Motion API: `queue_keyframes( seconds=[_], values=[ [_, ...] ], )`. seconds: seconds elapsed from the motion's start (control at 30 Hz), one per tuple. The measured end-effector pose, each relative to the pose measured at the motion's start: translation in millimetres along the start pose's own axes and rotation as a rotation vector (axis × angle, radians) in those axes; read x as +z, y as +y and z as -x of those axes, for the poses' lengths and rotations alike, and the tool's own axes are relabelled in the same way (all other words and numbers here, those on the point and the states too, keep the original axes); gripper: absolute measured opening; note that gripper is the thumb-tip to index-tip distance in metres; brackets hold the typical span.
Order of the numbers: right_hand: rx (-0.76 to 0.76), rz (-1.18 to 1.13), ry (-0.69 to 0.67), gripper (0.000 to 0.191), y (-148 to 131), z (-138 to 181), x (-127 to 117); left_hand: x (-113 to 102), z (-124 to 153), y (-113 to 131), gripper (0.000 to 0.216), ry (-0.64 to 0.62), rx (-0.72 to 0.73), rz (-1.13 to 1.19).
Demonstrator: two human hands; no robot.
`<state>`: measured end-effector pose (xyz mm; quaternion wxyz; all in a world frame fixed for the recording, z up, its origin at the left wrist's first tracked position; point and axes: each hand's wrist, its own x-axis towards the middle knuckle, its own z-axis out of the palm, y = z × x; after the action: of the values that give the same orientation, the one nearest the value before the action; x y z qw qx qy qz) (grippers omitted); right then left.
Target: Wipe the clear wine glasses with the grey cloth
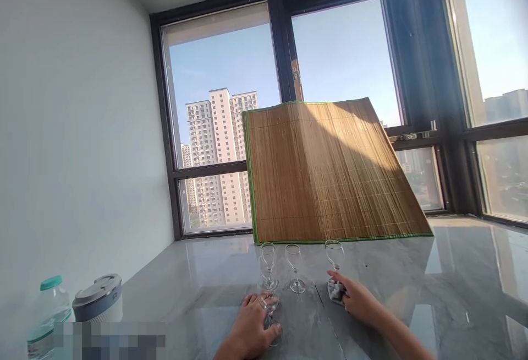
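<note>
Several small clear stemmed glasses stand on a glossy grey marble table (pixel 433 294). My left hand (pixel 249 330) wraps round the stem of the nearest glass (pixel 269 307). Behind it stand another glass (pixel 268 266) and a middle glass (pixel 294 268). My right hand (pixel 357 299) is closed on a small grey-white cloth (pixel 335 292) at the foot of the rightmost glass (pixel 334 255).
A bamboo mat (pixel 325 173) with green edging leans upright against the window at the table's far edge. At the lower left stand a plastic bottle with a teal cap (pixel 47 313) and a lidded cup (pixel 99 296). A white wall runs along the left.
</note>
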<state>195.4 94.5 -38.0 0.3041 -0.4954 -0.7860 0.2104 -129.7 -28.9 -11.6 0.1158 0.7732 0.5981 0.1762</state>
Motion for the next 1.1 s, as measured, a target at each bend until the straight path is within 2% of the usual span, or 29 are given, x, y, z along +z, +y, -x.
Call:
queue_keyframes(
  seconds=[0.27, 0.53, 0.67, 0.87, 1.0, 1.1],
  values=[
    [-0.106, -0.234, -0.085, 0.072, -42, 42, 11, -1, 1, 3, 0.063, -0.002, -0.005, 0.001],
    [-0.178, -0.327, -0.116, 0.065, -61, 27, 50, 3, -1, -1, 0.062, 0.029, 0.005, -0.006],
    [-0.208, -0.337, -0.117, 0.064, -72, 21, 59, 3, 0, 0, 0.063, 0.028, 0.002, -0.013],
    [-0.255, -0.277, -0.113, 0.070, -78, 35, 55, 0, 0, 0, 0.062, 0.015, 0.003, -0.018],
    [-0.217, -0.099, -0.134, 0.072, -87, 58, 46, -1, -1, -1, 0.062, 0.001, -0.002, -0.026],
    [-0.142, 0.072, -0.184, 0.089, -97, 74, 40, -1, -1, -1, 0.061, 0.006, 0.004, -0.042]
  ],
)
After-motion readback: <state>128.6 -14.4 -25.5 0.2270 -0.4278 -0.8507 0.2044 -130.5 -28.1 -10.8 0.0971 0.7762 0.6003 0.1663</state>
